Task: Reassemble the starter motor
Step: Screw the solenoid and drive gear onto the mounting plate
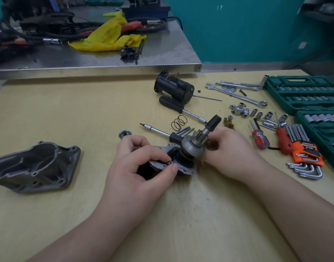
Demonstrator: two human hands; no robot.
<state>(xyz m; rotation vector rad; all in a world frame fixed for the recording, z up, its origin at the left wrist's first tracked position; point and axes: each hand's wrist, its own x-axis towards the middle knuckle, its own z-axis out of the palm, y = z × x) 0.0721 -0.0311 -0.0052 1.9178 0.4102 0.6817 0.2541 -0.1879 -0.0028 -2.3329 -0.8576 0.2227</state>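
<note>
Starter motor drive assembly [189, 148]: held just above the tabletop [67, 214] near its middle, pinion shaft tilted up toward the far right corner. Your left hand [141, 167] pinches a small screw [169, 162] between thumb and forefinger at the assembly's flange; the remaining fingers [132, 142] are curled. Your right hand [228, 154] grips the assembly's far side, fingers wrapped round it. Aluminium nose housing [35, 165]: lying near the left edge. Black motor body [173, 87]: on its side toward the far edge. Spring [179, 121], screwdriver [181, 109]: between body and hands. Sockets [257, 112], hex keys [302, 148], green socket case [304, 93]: along the right edge.
</note>
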